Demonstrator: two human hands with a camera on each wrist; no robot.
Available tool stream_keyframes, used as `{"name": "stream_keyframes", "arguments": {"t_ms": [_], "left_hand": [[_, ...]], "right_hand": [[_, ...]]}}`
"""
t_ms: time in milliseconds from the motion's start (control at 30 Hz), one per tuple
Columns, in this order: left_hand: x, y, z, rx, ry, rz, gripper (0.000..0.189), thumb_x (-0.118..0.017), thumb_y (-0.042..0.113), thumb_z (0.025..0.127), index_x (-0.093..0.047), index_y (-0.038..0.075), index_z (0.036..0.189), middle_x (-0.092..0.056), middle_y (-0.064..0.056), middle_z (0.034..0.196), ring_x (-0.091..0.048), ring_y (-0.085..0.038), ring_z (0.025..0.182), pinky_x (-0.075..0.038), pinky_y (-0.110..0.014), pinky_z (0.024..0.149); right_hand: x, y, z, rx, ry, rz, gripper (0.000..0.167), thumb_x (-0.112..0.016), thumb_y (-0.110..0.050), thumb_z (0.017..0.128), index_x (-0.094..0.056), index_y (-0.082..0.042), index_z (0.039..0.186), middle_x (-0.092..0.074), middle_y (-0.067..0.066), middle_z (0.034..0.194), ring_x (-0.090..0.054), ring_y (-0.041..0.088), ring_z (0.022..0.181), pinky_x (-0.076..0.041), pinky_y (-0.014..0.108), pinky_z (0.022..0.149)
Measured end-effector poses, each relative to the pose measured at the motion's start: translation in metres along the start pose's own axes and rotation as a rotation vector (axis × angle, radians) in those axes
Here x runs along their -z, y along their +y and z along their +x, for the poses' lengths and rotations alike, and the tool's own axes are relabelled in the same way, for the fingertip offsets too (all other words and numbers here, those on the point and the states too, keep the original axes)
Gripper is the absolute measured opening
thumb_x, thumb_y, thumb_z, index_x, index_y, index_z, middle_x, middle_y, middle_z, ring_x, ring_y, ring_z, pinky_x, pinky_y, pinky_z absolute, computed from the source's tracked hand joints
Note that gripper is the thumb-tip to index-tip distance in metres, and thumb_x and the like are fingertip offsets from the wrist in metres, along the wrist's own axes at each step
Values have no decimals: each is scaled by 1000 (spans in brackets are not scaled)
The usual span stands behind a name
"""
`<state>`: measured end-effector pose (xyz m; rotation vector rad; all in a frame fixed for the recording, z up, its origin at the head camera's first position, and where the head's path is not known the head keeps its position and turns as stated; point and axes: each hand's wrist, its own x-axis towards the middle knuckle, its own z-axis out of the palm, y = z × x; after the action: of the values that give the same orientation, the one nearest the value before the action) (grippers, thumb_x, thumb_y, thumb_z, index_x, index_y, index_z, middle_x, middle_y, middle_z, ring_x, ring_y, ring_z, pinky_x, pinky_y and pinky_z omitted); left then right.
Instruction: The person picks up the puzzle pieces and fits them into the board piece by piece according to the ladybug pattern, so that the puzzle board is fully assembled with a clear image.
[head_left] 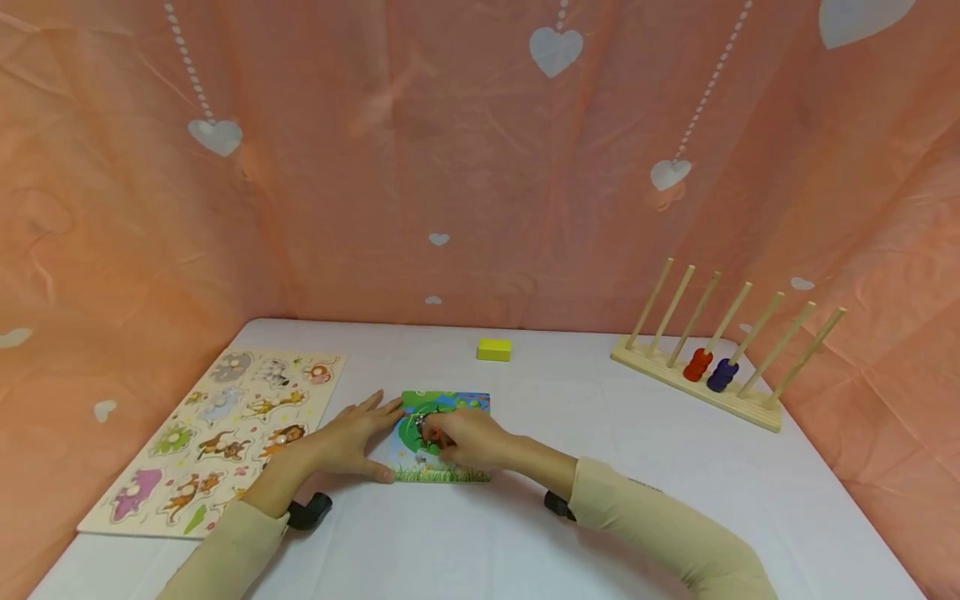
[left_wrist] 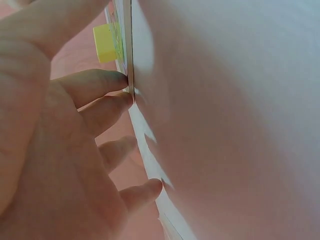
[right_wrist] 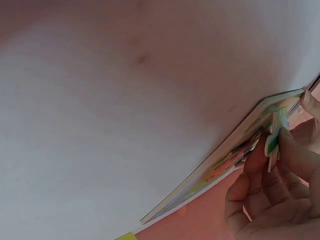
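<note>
A jigsaw puzzle board (head_left: 450, 476) with a green insect picture and a grassy lower border lies flat on the white table. My left hand (head_left: 351, 437) is spread beside its left edge, and the left wrist view shows nearly straight fingertips (left_wrist: 120, 80) touching that edge. Over the middle of the board, my right hand (head_left: 472, 437) has its fingers bent downward. In the right wrist view, its thumb and forefinger pinch a small green-and-white puzzle piece (right_wrist: 273, 141), tilted on edge above the board. The right hand hides part of the picture.
A large animal peg puzzle (head_left: 142, 530) lies at the left. Behind the jigsaw stands a yellow block (head_left: 494, 350). At the back right, a wooden peg stand (head_left: 648, 364) holds red rings (head_left: 698, 365) and dark blue rings (head_left: 722, 375). A pink curtain (head_left: 480, 208) surrounds the table.
</note>
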<state>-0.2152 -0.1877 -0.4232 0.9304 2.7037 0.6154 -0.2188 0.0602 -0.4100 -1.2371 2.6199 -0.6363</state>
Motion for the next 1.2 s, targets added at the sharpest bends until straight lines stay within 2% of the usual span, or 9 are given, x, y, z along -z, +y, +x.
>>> {"name": "stream_keyframes", "arguments": {"t_ms": [100,233,433,533,833,1200], "left_hand": [[0,0,0,0,2,-3,99,-84,47,75,-42,-6,147,-31,-25,157,-14,-53,145,-19,-76,106],[1,1,-1,0,3,-2,99,-84,47,75,-42,-6,147,-32,-25,157,-14,-53,145,-19,-76,106],[0,1,-1,2,3,-1,100,-84,47,74,-42,-6,147,-31,-25,157,-14,-53,145,-19,-76,106],[0,0,0,-1,4,-1,99,-84,47,75,-42,-6,147,-31,-25,157,-14,-53,145,-19,-77,105],[0,1,-2,-7,11,3,99,-85,46,75,-42,-6,147,-31,-24,157,-15,-53,145,-20,-77,105],[0,0,-1,3,1,-18,99,-84,48,75,-42,-5,148,-31,-25,157,-13,-52,146,-19,-76,106]], "right_hand": [[-1,-1,0,16,13,-65,25,-82,-12,83,-72,-10,106,-66,-4,85,-56,4,73,-45,19,63],[-2,-3,-3,5,27,-160,29,-83,-19,82,-76,-12,110,-64,-1,97,-58,7,83,-46,19,66],[-3,-6,-3,9,35,-244,31,-84,-22,81,-77,-13,110,-64,-1,98,-60,9,87,-48,20,67],[-4,-6,-3,12,45,-241,31,-85,-20,80,-75,-11,109,-66,-1,98,-62,9,89,-49,20,70],[-7,-8,-1,-12,44,-231,28,-84,-20,81,-77,-13,106,-67,-3,95,-59,6,85,-46,18,68],[-8,-7,-1,-1,30,-165,28,-84,-17,81,-77,-10,106,-67,0,100,-59,8,91,-47,17,73]]}}
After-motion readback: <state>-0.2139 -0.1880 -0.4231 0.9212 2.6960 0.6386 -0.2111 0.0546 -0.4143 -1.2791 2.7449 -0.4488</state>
